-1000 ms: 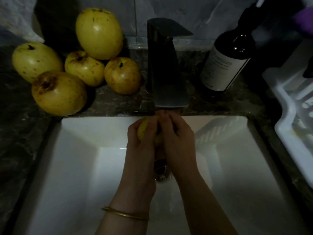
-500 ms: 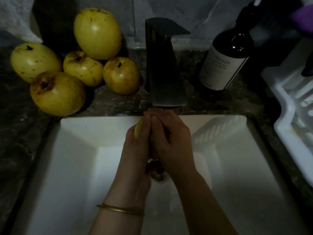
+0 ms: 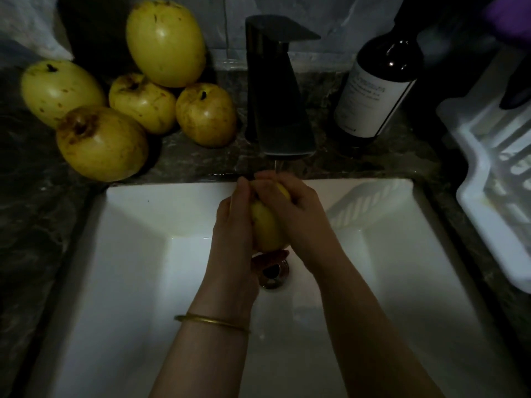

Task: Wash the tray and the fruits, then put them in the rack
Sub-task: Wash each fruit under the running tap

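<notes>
A white paper label point(image 3: 373, 101) on a dark glass bottle point(image 3: 385, 57) carried the only print in view. It showed one heavier line near the top, with several finer lines beneath it and a small mark at the lower edge. All of it was too dim and blurred to read, so no brand, word or number could be made out. The label ran tilted with the bottle, which stood on the dark stone counter point(image 3: 201, 165) between the black tap point(image 3: 275, 110) and the white rack point(image 3: 467, 196).
</notes>
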The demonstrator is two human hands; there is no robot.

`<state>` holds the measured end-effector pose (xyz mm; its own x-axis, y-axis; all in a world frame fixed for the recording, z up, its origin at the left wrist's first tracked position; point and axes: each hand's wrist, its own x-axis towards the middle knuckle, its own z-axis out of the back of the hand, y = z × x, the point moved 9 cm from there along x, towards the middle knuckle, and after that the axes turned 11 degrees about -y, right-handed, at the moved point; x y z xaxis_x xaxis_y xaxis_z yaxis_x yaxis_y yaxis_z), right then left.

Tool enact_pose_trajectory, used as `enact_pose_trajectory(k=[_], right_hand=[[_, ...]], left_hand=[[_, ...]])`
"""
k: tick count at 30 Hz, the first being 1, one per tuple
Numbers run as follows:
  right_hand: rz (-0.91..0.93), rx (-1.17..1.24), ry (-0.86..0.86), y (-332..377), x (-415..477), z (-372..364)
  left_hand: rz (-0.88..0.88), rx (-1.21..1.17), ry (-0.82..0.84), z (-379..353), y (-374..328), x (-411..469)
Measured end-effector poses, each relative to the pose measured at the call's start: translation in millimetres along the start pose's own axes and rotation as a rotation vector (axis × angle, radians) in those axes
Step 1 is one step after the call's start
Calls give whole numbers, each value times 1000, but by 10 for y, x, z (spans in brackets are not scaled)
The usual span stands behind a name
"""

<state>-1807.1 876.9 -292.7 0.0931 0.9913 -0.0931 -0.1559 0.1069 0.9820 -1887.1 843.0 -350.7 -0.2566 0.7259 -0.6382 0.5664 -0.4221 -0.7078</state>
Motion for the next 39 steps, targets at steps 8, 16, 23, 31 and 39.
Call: enact_pose_trajectory(k=[8, 16, 23, 31, 39], right_hand=[[-166, 52, -82, -44, 108, 139], [-141, 120, -208, -128, -14, 161], [30, 175, -281, 7, -17, 178], [307, 47, -273, 245, -76, 171], [-479, 380, 5, -259, -96, 109]], left_hand=[[-75, 77, 69, -122, 5, 18], [-194, 176, -49, -79, -124, -28], [-86, -13, 80, -93, -3, -37], [23, -116, 219, -183, 14, -29], [-624, 220, 63, -153, -411, -245]])
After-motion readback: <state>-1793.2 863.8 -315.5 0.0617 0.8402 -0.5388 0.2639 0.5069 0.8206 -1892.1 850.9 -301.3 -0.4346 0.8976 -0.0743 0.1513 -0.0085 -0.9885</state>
